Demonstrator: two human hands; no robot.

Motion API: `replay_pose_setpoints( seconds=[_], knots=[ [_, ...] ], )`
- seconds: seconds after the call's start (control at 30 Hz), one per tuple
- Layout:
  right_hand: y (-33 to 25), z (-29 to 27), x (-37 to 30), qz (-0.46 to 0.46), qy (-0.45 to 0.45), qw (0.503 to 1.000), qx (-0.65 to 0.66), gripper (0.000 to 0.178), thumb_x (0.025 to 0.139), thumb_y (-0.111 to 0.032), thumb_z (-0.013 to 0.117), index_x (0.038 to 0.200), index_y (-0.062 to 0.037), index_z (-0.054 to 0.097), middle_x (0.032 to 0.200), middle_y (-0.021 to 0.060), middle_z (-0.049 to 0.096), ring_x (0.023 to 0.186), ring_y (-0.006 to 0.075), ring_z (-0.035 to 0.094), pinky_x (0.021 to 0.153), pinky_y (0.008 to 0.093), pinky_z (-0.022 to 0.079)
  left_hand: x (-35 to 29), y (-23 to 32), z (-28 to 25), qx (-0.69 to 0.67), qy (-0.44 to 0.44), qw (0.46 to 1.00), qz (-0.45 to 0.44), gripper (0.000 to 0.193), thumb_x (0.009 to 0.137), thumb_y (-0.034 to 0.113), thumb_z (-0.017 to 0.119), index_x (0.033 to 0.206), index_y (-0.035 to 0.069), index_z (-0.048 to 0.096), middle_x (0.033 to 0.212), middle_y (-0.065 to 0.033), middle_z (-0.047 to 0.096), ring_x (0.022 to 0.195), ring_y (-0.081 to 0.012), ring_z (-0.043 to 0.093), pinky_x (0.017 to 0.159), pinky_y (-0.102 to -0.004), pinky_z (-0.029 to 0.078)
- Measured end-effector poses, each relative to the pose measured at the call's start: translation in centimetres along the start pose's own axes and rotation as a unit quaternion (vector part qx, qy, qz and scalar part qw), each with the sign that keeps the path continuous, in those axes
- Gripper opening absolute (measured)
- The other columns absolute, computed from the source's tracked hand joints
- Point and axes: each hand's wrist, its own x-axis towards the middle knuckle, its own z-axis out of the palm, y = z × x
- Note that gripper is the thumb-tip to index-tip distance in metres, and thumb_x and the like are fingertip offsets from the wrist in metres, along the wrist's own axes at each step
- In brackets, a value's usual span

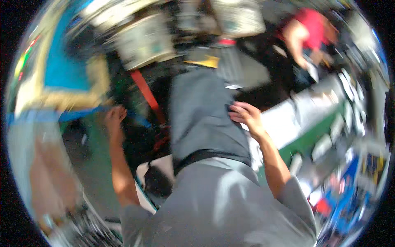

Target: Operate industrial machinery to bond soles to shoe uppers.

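The whole picture is smeared by motion. My left hand [116,115] hangs at the left, beside the end of a blue strip [84,113] along a table edge; its fingers are blurred, and I cannot tell whether they touch the strip. My right hand [249,117] is by the side of my dark grey trousers [201,111], its fingers stretched out and slightly apart, with nothing seen in them. Just right of that hand, a long white sheet-like surface [284,123] runs toward the far right.
A blue panel with a pale frame [68,53] stands at far left. Whitish boxes [144,41] are ahead, with a red strip [146,92] below. A person in a red top [310,29] works at far right. Blue and red items [337,197] crowd the near right.
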Motion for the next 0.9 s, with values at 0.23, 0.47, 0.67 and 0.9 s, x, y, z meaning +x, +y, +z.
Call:
replay_pose_setpoints(
  seconds=[0.23,0.47,0.67,0.9],
  knots=[
    [13.5,-24.2,-12.8,0.049,0.466,0.813,-0.345,0.041,0.099,-0.027,0.070,0.126,0.0036,0.075,0.121,0.0222,0.079,0.118,0.0337,0.075,0.106,0.0415,0.055,-11.0,4.2,28.6,-0.183,-0.302,0.935,-0.031,0.036,0.110,0.021,0.066,0.078,0.005,0.059,0.072,-0.0066,0.058,0.071,-0.0202,0.059,0.071,-0.0375,0.051],
    [28.4,-32.2,-37.6,0.293,0.543,0.703,-0.354,0.097,0.084,-0.043,0.080,0.163,-0.0003,0.042,0.154,0.0336,0.055,0.147,0.0454,0.052,0.123,0.0490,0.043,-20.8,6.4,35.2,-0.040,-0.529,0.845,-0.057,0.027,0.109,0.018,0.067,0.124,-0.004,0.067,0.107,-0.0131,0.072,0.095,-0.0197,0.072,0.089,-0.0357,0.060],
    [32.8,-35.9,-38.7,0.267,0.504,0.719,-0.397,0.112,0.086,-0.048,0.086,0.173,-0.0126,0.025,0.155,0.0340,0.054,0.145,0.0503,0.052,0.122,0.0529,0.044,-20.1,6.0,35.6,0.093,-0.531,0.841,-0.037,0.039,0.109,0.017,0.063,0.142,-0.004,0.060,0.118,-0.0127,0.071,0.103,-0.0200,0.072,0.096,-0.0343,0.060],
    [29.0,-32.5,-30.9,0.143,0.521,0.814,-0.215,0.121,0.085,-0.048,0.091,0.174,-0.0055,0.021,0.161,0.0307,0.052,0.145,0.0410,0.057,0.117,0.0449,0.048,-25.6,6.6,39.9,0.072,-0.573,0.815,-0.044,0.040,0.107,0.013,0.066,0.142,-0.005,0.062,0.118,-0.0137,0.072,0.104,-0.0203,0.073,0.095,-0.0335,0.059]
  ],
)
